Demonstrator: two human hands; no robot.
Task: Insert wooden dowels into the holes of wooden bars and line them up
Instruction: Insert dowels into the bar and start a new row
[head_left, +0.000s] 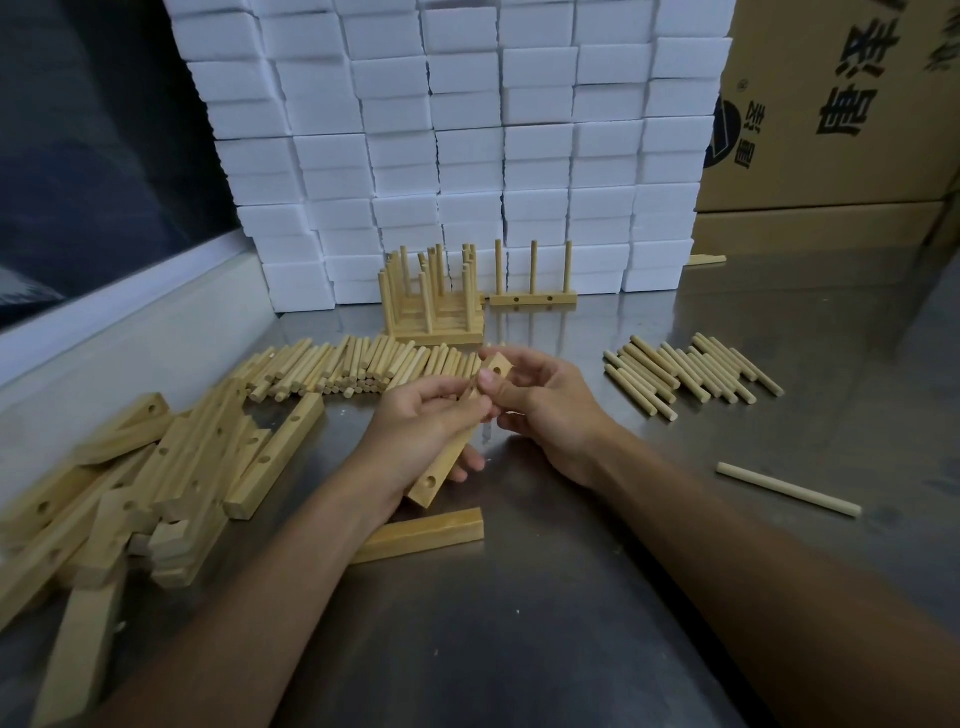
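I see both hands clamped on 1 pale wooden bar (451, 453), 2 holes showing: left hand (426, 423) low, right hand (540, 410) pinching its top.

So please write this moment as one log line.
step: bar in hands | left hand and right hand: hold bar | holes empty

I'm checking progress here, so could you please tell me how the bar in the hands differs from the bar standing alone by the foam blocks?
The held bar has no dowels in its visible holes and is tilted above the table; the lone finished bar carries three upright dowels and lies flat on the table. Both are pale wood with drilled holes.
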